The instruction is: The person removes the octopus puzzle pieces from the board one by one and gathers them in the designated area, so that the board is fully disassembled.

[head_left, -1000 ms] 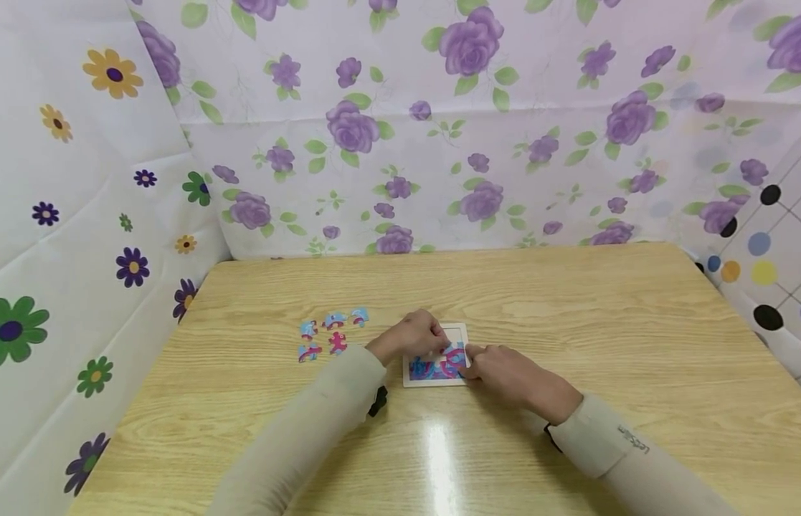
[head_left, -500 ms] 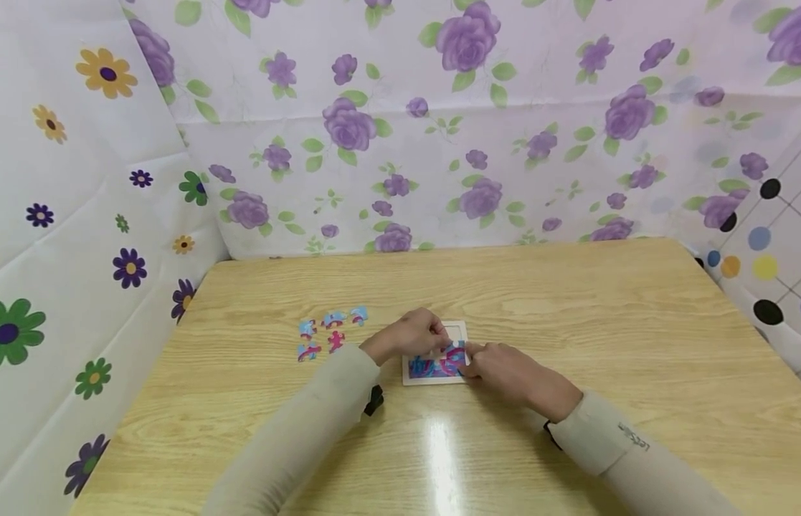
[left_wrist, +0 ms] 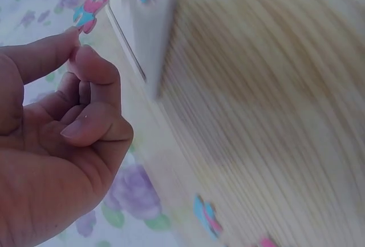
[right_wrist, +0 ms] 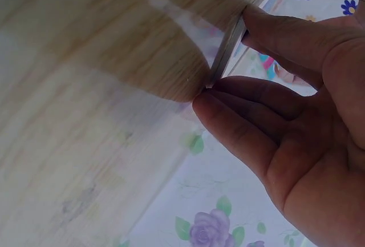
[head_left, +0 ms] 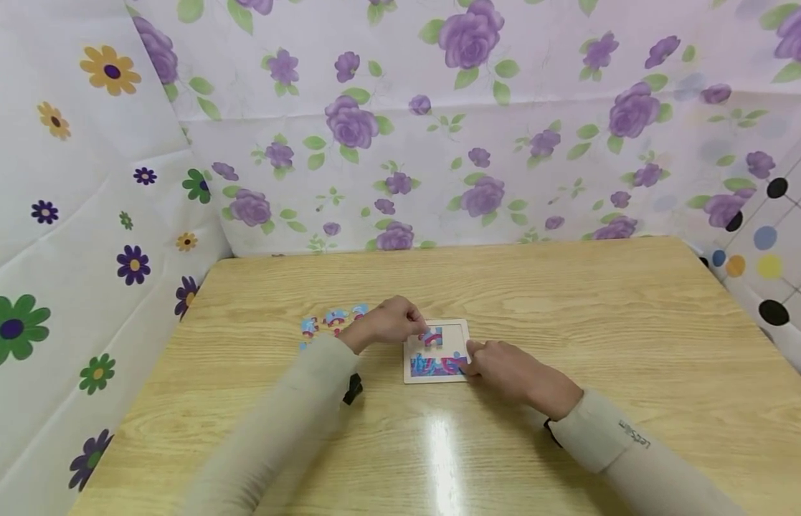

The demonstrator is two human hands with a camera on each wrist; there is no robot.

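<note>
My left hand [head_left: 392, 319] pinches a blue and pink jigsaw piece [head_left: 433, 337] between thumb and forefinger, above the upper left of a white-rimmed puzzle tray [head_left: 437, 381]. The left wrist view shows this piece [left_wrist: 91, 8] at the fingertips, tilted, with the other fingers curled into the palm. Fitted pieces [head_left: 432, 367] in purple, blue and pink line the tray's lower part; bare board shows above them. At the tray's right edge rests my right hand [head_left: 510, 371]. The right wrist view has its thumb and fairly straight fingers [right_wrist: 239, 124] touching the tray's side.
Several loose jigsaw pieces [head_left: 335, 317] lie on the wooden table [head_left: 568, 301] left of the tray, partly hidden by the left forearm. A floral cloth [head_left: 400, 143] hangs behind the table, and a flower-patterned cloth [head_left: 84, 287] stands along its left side.
My left hand has moved left and slightly up with the pinched piece, from the tray's right half to its upper left. The right hand stays at the tray's edge.
</note>
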